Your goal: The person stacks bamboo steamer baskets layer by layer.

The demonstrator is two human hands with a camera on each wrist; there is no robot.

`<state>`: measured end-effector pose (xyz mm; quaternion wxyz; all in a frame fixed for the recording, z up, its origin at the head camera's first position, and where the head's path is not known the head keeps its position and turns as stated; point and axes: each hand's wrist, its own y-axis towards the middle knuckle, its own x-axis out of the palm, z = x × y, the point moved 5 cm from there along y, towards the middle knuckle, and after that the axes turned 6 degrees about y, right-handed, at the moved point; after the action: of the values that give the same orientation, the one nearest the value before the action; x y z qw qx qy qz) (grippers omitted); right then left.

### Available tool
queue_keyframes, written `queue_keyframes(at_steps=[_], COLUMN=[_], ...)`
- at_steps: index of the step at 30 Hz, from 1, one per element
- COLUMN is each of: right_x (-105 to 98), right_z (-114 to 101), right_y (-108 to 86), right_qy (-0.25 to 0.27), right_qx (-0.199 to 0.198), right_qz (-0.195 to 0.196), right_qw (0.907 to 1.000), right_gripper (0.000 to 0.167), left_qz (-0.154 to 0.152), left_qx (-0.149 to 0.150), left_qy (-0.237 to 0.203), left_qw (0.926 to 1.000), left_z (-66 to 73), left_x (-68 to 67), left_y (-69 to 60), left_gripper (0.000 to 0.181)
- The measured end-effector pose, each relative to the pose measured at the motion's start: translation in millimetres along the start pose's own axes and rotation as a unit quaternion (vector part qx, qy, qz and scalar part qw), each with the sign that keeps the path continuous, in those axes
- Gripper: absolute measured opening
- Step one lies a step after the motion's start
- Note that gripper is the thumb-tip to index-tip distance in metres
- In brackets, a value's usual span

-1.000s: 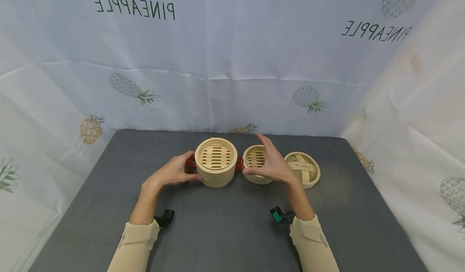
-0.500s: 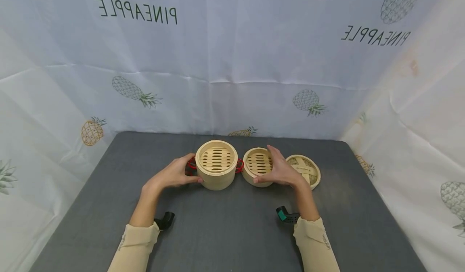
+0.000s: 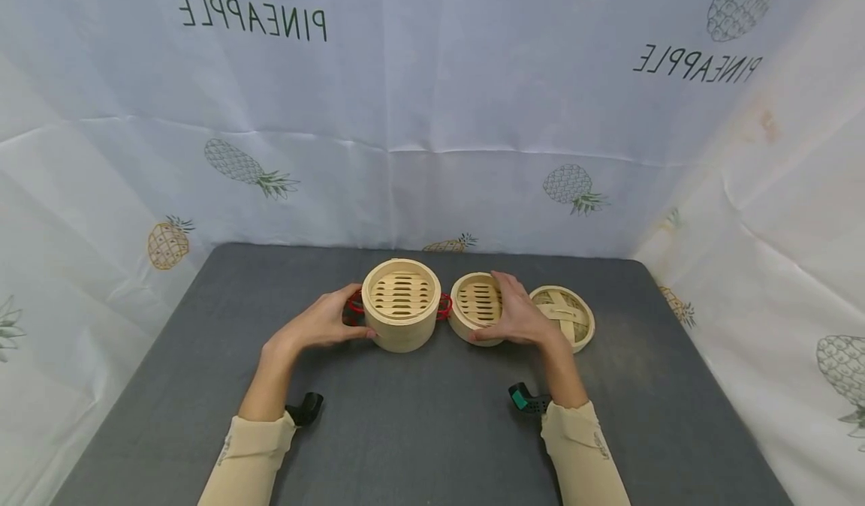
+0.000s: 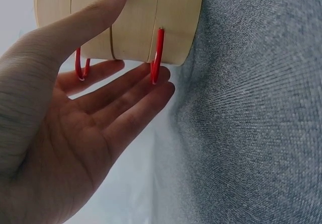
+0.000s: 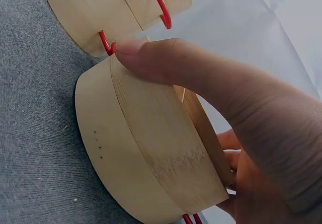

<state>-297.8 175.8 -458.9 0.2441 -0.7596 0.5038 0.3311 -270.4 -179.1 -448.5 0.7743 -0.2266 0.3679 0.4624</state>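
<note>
Steamer stack [image 3: 402, 311], bamboo: upright on dark grey table [image 3: 419, 431], towards far edge. Left hand [image 3: 320, 320] grasps it, thumb on near wall, other fingers behind by red handles [image 4: 159, 50]. Single steamer [image 3: 473, 307] just to its right, upright; right hand [image 3: 519, 317] grasps that one, thumb on near wall, fingers round far side. Woven lid [image 3: 562, 314] lies beyond. Writing: "PINEAPPLE" twice on pale curtain [image 3: 432, 78], letters mirror-reversed. Print on beige sleeves [image 3: 250, 453] too small to read.
</note>
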Motion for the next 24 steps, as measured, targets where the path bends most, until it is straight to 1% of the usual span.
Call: queue_keyframes(at_steps=[10, 17, 24], right_x=[-2, -12, -23], right_z=[-1, -7, -16], right_y=[0.1, -4.1, -9.5], right_qy=[-0.013, -0.014, -0.025], right_qx=[-0.009, -0.015, -0.019], right_qz=[0.028, 0.050, 0.062], right_qw=[0.9995, 0.9985, 0.9976], right_gripper=[0.134, 0.133, 0.136], left_qz=[0.001, 0.001, 0.001], left_qx=[0.001, 0.001, -0.001], left_qy=[0.003, 0.000, 0.003], left_qw=[1.0000, 1.0000, 1.0000], left_z=[-1.6, -0.5, -1.8], left_x=[-0.6, -0.9, -1.1], left_y=[-1.5, -1.3, -1.2], left_gripper=[0.081, 0.081, 0.082])
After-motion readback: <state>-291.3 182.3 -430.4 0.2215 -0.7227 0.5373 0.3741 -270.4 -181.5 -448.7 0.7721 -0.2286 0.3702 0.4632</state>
